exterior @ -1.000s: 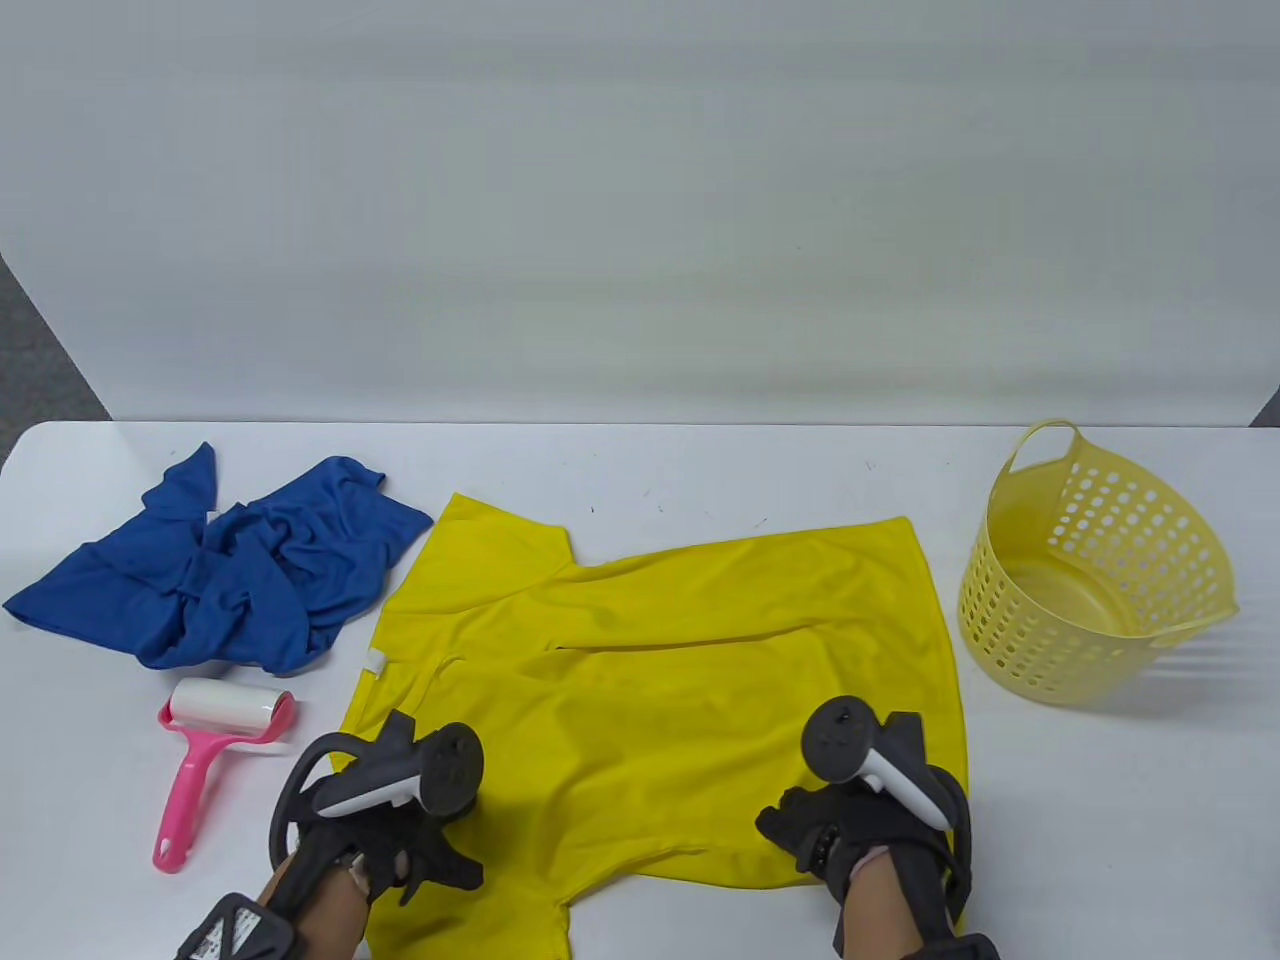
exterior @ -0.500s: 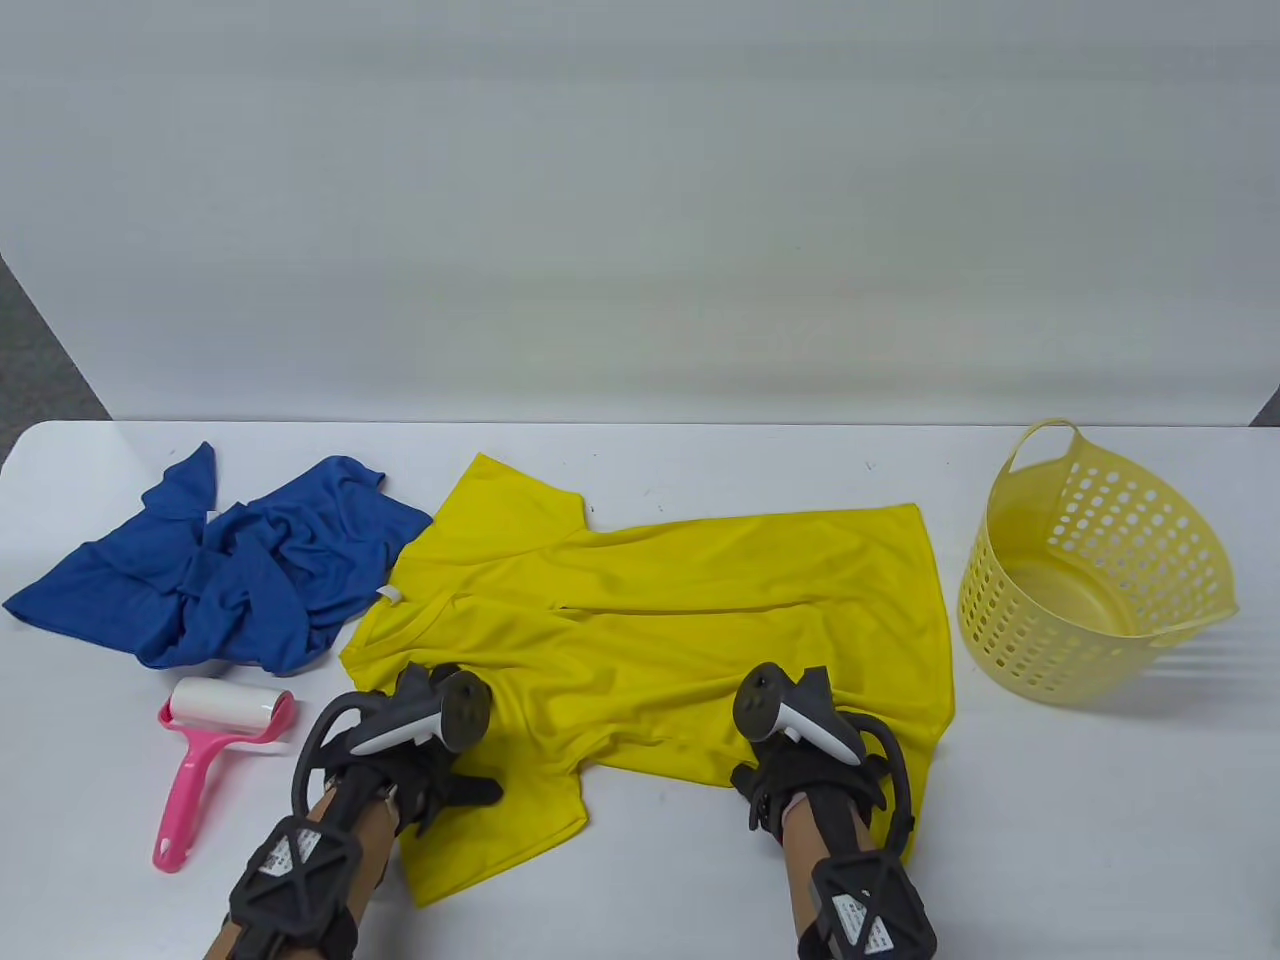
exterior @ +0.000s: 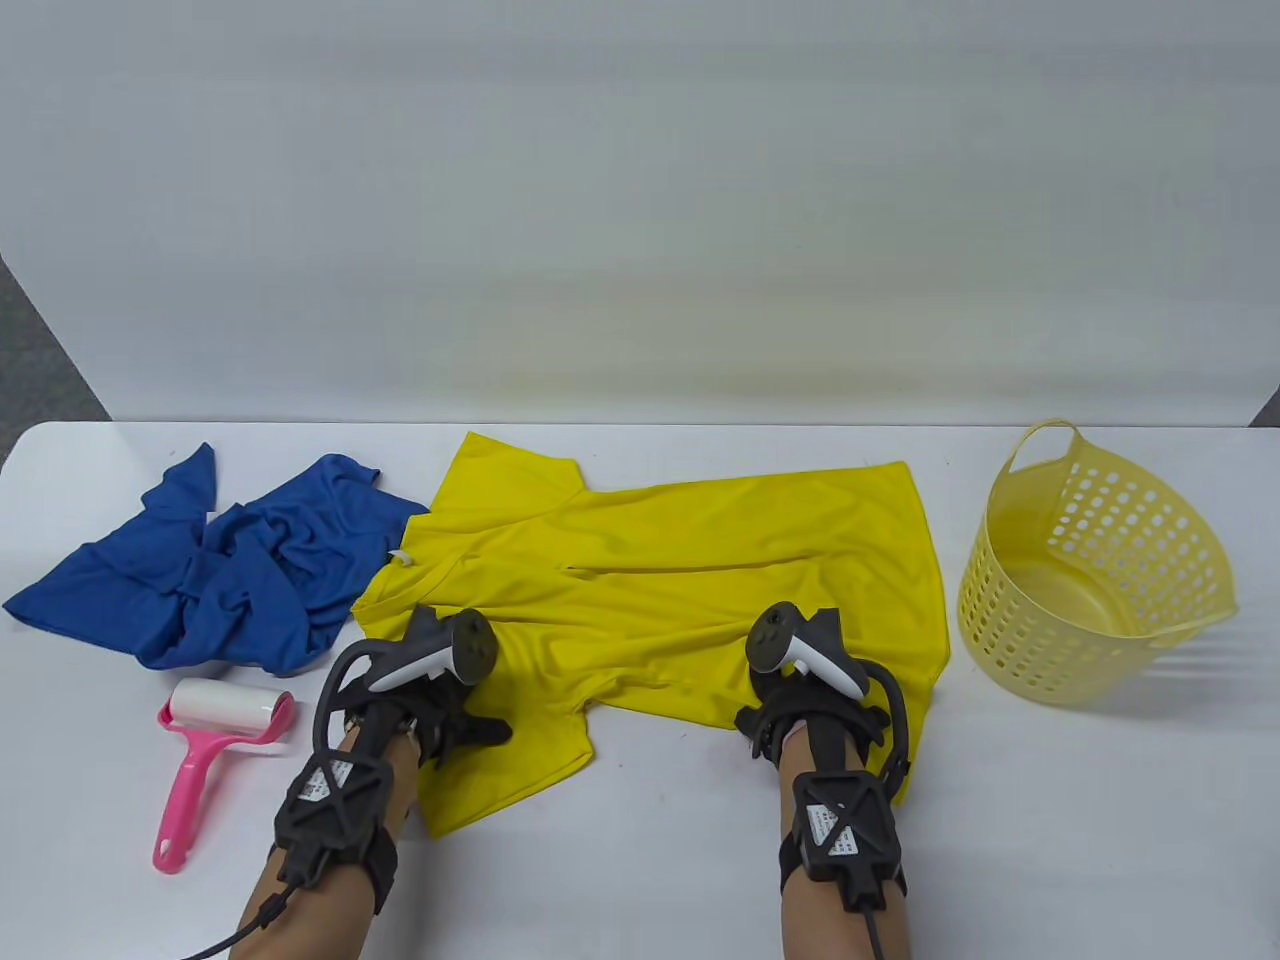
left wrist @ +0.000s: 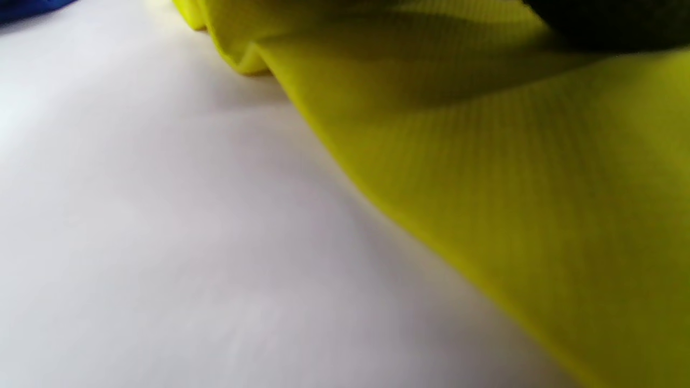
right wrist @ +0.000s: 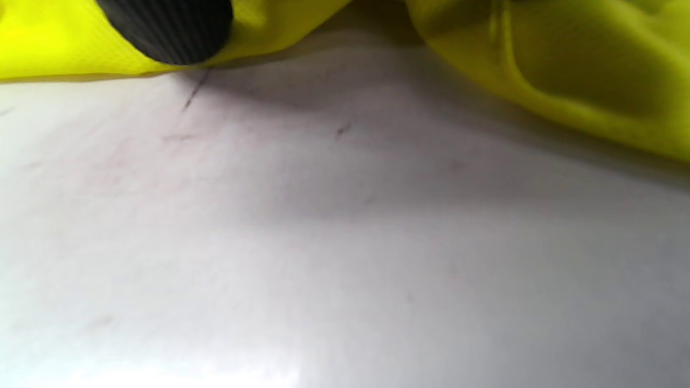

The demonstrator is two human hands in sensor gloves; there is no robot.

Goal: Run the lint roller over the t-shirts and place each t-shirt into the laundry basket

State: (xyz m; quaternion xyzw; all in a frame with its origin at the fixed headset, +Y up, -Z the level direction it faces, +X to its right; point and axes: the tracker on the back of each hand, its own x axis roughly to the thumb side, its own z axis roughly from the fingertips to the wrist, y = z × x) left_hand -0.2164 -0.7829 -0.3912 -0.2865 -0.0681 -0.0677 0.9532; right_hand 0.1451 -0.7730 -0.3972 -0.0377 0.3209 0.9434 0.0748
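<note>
Both hands (exterior: 440,715) on yellow t-shirt (exterior: 700,590), blue t-shirt (exterior: 220,575), lint roller (exterior: 215,755), basket (exterior: 1010,610)

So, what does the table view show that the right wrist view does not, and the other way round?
Only the table view shows the pink lint roller, the crumpled blue t-shirt, the yellow laundry basket, the left hand and the whole spread of the yellow t-shirt. Only the right wrist view shows, from low and close, a black gloved fingertip on the shirt's hem and faint dark marks on the table. Both show the yellow t-shirt, the white table and part of the right hand.
</note>
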